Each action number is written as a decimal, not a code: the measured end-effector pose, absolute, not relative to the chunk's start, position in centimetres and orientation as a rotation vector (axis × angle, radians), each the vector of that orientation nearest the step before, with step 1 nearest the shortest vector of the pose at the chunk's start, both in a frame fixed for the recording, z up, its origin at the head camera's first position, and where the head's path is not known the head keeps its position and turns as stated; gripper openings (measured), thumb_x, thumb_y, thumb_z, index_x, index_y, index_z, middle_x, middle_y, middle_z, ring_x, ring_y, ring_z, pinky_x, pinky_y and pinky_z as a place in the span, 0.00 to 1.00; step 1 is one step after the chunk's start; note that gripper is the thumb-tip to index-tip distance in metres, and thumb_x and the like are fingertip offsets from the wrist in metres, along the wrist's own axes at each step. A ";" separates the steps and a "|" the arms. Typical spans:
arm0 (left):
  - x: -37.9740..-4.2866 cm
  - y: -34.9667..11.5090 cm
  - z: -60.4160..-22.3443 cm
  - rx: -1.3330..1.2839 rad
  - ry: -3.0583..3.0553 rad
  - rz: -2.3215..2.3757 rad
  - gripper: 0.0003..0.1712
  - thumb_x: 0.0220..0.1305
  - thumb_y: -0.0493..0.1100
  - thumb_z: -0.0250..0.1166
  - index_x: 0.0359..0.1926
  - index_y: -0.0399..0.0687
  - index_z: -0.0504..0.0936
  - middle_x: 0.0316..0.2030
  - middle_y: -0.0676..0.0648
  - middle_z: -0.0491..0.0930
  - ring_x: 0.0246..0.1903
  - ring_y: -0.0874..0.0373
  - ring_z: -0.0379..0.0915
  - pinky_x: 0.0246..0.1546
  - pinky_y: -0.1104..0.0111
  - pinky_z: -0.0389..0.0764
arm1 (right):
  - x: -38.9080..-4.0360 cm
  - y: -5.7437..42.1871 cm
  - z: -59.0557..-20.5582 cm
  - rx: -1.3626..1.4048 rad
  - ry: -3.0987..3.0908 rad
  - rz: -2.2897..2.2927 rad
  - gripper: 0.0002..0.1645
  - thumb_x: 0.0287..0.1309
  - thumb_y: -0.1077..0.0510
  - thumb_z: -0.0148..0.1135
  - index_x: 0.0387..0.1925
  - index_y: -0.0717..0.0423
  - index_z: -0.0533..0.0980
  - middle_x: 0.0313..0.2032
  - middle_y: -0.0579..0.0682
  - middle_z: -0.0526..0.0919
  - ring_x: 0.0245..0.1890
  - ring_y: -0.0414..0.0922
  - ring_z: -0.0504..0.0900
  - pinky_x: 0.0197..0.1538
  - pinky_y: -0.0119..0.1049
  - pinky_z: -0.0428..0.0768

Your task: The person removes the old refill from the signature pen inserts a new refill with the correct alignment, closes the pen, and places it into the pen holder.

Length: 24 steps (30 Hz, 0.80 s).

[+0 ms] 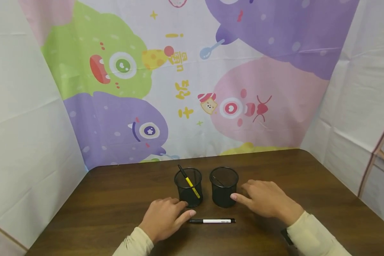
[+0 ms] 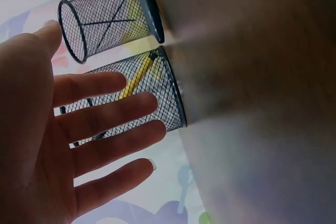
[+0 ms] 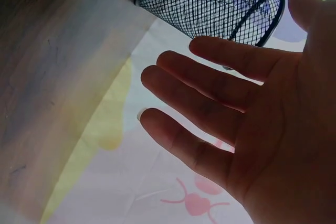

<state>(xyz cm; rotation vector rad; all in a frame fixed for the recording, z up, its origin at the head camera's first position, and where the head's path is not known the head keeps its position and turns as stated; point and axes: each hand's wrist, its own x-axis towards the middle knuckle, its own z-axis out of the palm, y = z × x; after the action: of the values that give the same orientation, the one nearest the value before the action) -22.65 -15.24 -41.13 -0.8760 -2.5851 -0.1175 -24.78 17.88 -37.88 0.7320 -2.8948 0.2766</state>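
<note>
Two black mesh pen cups stand upright side by side on the table. The left pen cup (image 1: 190,199) has a yellow-and-black pen (image 1: 189,182) leaning in it, its dark end above the rim. Inside the right pen cup (image 1: 224,195) a thin dark line shows through the mesh. A white marker with black ends (image 1: 216,221) lies sideways in front of them. My left hand (image 1: 164,217), fingers spread and empty, is near the left cup and the marker's left end. My right hand (image 1: 265,197) is beside the right cup, fingers extended, holding nothing.
The dark brown wooden table (image 1: 121,199) ends at a cartoon-printed cloth (image 1: 185,89) behind the cups. White fabric walls (image 1: 28,106) rise on both sides. A small dark object (image 1: 287,236) shows by the right sleeve.
</note>
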 end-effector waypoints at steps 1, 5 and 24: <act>-22.6 -15.1 -41.1 -0.884 -2.596 -0.118 0.30 0.74 0.68 0.48 0.39 0.53 0.87 0.29 0.55 0.84 0.29 0.59 0.79 0.24 0.62 0.79 | -24.8 17.8 -37.9 0.737 -2.895 0.272 0.47 0.67 0.23 0.40 0.50 0.59 0.83 0.48 0.53 0.85 0.49 0.53 0.83 0.48 0.55 0.82; -22.6 -14.7 -41.2 -0.905 -2.636 -0.125 0.31 0.75 0.68 0.46 0.40 0.54 0.87 0.30 0.55 0.85 0.28 0.60 0.79 0.23 0.63 0.79 | -24.6 17.7 -38.1 0.767 -2.903 0.277 0.43 0.68 0.25 0.44 0.47 0.58 0.83 0.43 0.51 0.85 0.45 0.52 0.84 0.43 0.53 0.83; -23.1 -13.0 -41.2 -0.911 -2.640 -0.127 0.27 0.72 0.67 0.52 0.46 0.56 0.88 0.37 0.54 0.87 0.31 0.58 0.83 0.25 0.62 0.82 | -23.9 16.1 -39.1 1.009 -2.922 0.354 0.29 0.67 0.29 0.52 0.28 0.46 0.79 0.23 0.34 0.73 0.22 0.34 0.71 0.25 0.36 0.73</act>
<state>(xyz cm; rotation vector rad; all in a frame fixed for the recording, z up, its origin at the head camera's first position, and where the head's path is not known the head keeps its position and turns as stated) -23.12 -12.96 -41.20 -0.9112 -2.6401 -0.1274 -23.88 16.06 -39.09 1.0093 -2.9220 0.3536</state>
